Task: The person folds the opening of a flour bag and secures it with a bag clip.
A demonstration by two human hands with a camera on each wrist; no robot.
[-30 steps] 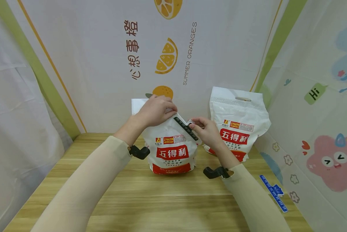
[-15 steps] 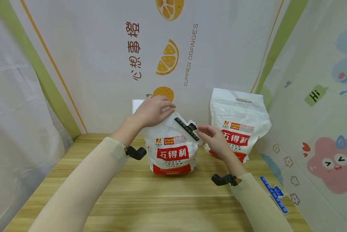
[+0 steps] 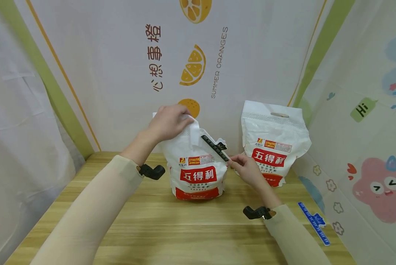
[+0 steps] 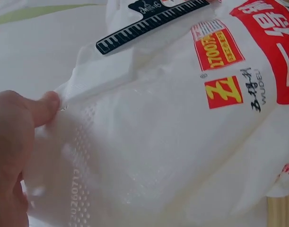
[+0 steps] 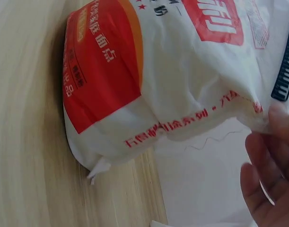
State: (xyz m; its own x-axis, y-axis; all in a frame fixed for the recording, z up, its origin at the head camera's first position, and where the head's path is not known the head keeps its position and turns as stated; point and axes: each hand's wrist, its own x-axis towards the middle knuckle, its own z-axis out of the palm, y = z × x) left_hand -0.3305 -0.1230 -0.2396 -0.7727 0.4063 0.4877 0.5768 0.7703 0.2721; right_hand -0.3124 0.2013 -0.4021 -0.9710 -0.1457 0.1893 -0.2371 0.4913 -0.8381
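Fingers (image 5: 260,149) pinching white bag (image 3: 198,175), black clip (image 3: 214,148) on; blue clip (image 3: 314,223), head-view only

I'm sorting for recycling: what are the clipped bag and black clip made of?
Clipped bag: seemingly plastic, softly shiny; it wrinkles thinly and catches pale highlights.
Black clip: probably hard plastic, smooth; its straight bar looks stiff, though hidden metal is possible.

The clipped bag (image 3: 197,171) reads "五得利" and "WUDELI", the backdrop (image 3: 173,66) "SUMMER ORANGES", the side curtain (image 3: 357,136) "Hi".
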